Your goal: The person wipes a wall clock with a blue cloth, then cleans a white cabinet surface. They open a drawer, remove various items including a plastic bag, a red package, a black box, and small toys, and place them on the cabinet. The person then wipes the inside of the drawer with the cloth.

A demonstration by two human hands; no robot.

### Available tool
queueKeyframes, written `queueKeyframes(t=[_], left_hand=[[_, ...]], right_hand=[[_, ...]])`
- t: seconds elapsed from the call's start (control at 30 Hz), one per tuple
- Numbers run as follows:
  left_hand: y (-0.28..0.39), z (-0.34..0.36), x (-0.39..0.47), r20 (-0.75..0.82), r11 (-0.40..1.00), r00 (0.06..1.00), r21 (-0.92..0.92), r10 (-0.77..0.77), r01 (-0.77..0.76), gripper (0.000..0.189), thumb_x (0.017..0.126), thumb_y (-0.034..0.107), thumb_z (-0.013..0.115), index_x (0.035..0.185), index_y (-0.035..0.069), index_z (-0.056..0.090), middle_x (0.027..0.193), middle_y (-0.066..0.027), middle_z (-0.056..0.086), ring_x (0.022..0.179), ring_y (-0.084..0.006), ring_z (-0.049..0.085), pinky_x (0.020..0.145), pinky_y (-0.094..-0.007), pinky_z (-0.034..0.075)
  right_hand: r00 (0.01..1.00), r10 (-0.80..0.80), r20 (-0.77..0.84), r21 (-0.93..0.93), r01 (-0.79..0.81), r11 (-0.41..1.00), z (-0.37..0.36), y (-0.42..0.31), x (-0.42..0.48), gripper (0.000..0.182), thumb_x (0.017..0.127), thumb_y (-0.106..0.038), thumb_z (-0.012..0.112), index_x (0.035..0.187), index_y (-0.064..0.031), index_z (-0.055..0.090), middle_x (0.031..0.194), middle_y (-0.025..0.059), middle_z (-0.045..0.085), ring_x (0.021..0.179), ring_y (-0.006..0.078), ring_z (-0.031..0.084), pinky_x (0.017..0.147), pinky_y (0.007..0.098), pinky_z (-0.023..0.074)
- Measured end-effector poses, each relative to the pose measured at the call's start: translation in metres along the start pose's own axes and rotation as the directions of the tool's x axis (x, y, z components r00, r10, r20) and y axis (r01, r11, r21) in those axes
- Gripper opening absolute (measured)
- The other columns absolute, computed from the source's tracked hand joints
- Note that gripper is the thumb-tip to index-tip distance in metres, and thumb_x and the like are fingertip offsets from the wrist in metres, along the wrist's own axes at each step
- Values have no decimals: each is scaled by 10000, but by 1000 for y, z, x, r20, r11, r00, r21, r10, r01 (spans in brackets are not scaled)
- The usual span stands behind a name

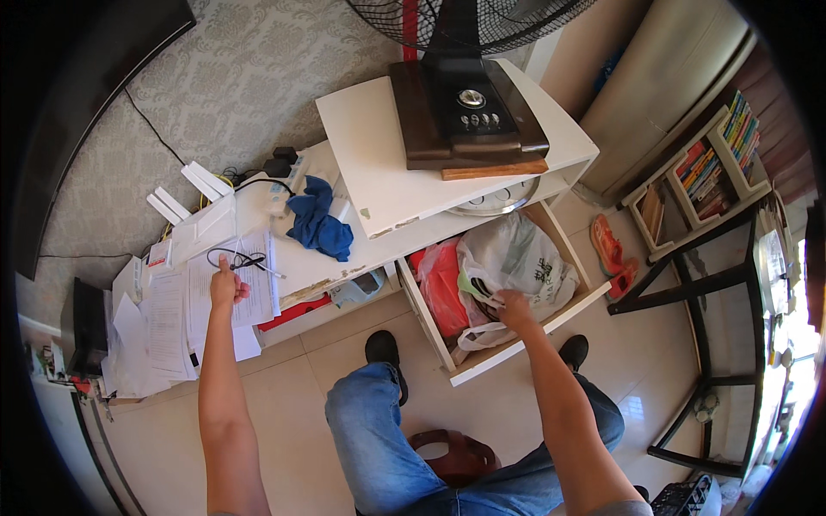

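Observation:
My left hand (pixel 228 284) is over the printed papers at the left of the white cabinet, its fingers at a bundled black cable (pixel 248 260) with a pale plug end. My right hand (pixel 514 308) is over the pulled-out drawer (pixel 501 355), its fingertips on the edge of a white plastic bag (pixel 510 251); whether they grip it is not plain. Dark cords show inside the bag's opening. Beside it in the drawer lies a red bag (pixel 442 284) in clear plastic. A crumpled blue cloth (pixel 318 219) rests on the cabinet top.
An electric fan's base (pixel 468 116) stands on the raised white top. A white router (pixel 206 222) and a power strip (pixel 284 187) are behind the papers. Orange shoes (pixel 606 245) and a bookshelf (pixel 703 180) are at the right. A brown stool (pixel 455 458) is beneath me.

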State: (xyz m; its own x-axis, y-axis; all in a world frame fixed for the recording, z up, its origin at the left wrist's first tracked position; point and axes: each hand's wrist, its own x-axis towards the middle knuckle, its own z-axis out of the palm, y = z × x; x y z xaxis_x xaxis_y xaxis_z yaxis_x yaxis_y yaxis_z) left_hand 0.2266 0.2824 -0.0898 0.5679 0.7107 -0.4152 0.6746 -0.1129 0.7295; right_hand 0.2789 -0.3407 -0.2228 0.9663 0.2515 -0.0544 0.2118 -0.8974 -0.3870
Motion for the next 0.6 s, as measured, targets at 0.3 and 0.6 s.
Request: queueKeyframes(t=[0.3,0.6], left_hand=[[-6,68,-143,-87,756,775,-177,626,-630,507,964,355,343,547,86,451,471,-1,436,417,-74,390,411,-231,311],[23,266,-248,800,882,468,-152,376,-447,772,852,535,476,1330,-42,288,1345,-246,350,1245,-286,369,1024,-323,286]], right_hand=[[949,124,-289,571,67,818,-99,-21,36,187,814,-95,555,989,-28,559,761,133,591,730,246,582,637,333,438],[979,193,-69,983,34,179,-207,-78,-11,105,890,-112,500,954,-61,567,752,-51,534,649,20,465,565,174,359]])
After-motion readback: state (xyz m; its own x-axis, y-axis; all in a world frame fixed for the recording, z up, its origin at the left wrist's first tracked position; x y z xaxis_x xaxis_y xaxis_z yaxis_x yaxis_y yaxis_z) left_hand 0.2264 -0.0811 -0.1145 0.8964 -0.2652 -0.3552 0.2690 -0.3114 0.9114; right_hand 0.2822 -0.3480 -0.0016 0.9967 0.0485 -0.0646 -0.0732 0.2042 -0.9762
